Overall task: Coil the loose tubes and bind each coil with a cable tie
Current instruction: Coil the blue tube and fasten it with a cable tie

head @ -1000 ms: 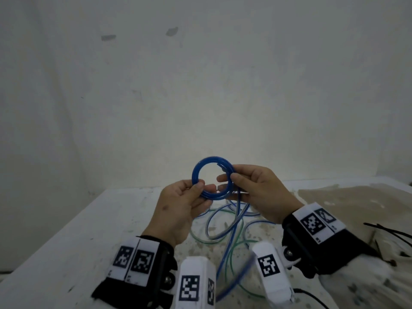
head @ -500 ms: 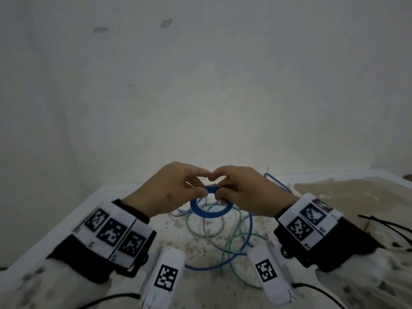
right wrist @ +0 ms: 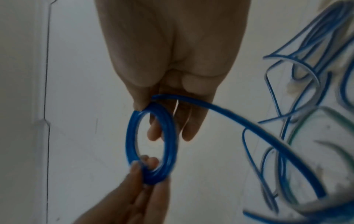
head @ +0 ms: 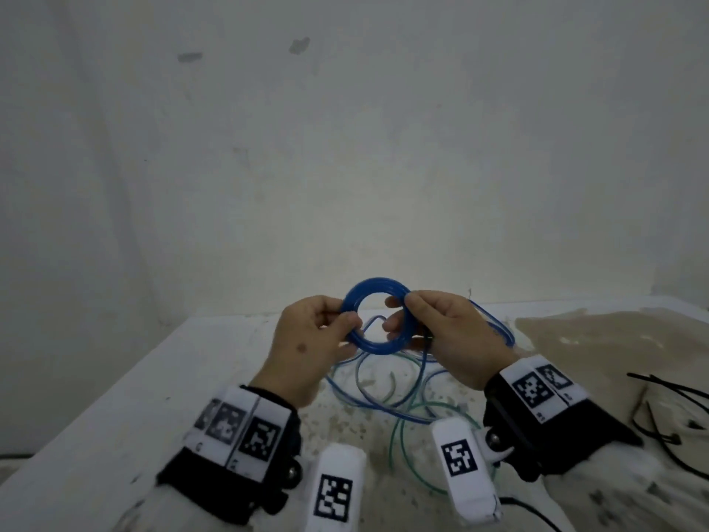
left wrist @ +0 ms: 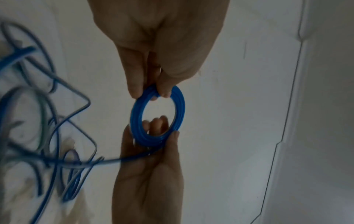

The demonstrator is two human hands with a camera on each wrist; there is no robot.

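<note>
A small coil of blue tube (head: 374,345) stands upright above the table, its opening facing me. My left hand (head: 339,320) pinches its left side between thumb and fingers. My right hand (head: 406,307) grips its right side, thumb in front and fingers behind. In the left wrist view the coil (left wrist: 180,109) hangs from my left fingertips (left wrist: 136,89). From the right hand in the right wrist view, the blue tube's uncoiled tail (right wrist: 249,125) runs down to the pile. Loose blue, clear and green tubes (head: 387,397) lie tangled on the table under my hands.
The white table (head: 115,416) meets a pale wall just behind the hands. Black cable ties (head: 667,416) lie at the right edge. A brown stained patch (head: 594,339) covers the table's far right. A green tube (head: 395,447) loops toward me.
Half a second ago the coil lay flat and low between my palm-down hands. Both hands have turned and lifted it upright, and another stretch of tube has been drawn from the pile.
</note>
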